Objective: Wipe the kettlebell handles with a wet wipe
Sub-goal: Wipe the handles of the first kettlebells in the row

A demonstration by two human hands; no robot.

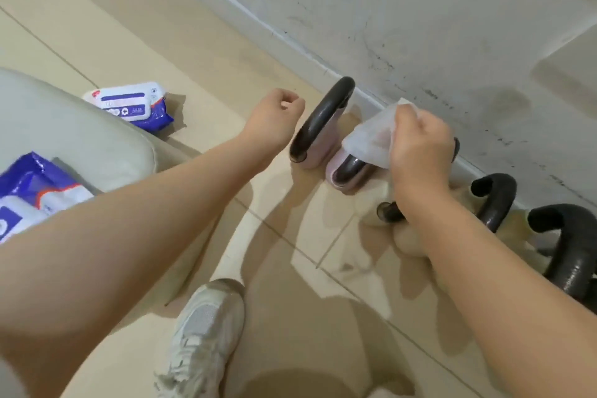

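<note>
Several kettlebells stand in a row along the wall. The far pink one has a black handle (319, 119). My right hand (420, 152) grips a white wet wipe (371, 136) and presses it on the black handle (350, 168) of the second pink kettlebell. My left hand (274, 116) hovers just left of the far handle, fingers loosely curled, holding nothing and touching nothing. Two more black handles, one (497, 200) and another (571, 245), stand nearer on the right; the bodies under my right forearm are mostly hidden.
A blue-and-white wet wipe pack (132, 107) lies on the tiled floor at the left. A second pack (29, 197) rests on a pale cushion (64, 129). My white sneaker (203, 336) is at the bottom centre. The scuffed wall (420, 10) runs behind the kettlebells.
</note>
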